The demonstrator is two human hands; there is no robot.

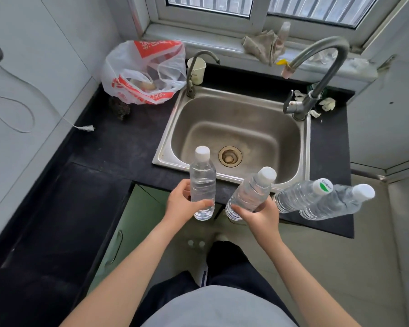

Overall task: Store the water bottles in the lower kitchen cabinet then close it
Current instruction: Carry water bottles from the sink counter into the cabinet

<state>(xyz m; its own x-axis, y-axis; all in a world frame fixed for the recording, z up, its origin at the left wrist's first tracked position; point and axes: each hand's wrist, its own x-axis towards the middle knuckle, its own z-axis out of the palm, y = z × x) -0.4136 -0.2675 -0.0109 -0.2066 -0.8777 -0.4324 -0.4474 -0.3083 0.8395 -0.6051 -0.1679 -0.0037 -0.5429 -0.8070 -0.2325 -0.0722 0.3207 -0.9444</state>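
Note:
My left hand grips a clear water bottle with a white cap, held upright over the counter's front edge. My right hand grips a second clear bottle near its base, tilted to the right. Two more water bottles stand on the dark counter to the right: one with a green-marked cap and one with a plain white cap. Below the counter a green lower cabinet door with a metal handle is seen. Two white bottle caps show low down by the cabinet opening, between my arms.
A steel sink with a tall tap and a small tap sits behind the bottles. A red-and-white plastic bag, a cup and a white plug lie on the black counter. My legs stand below.

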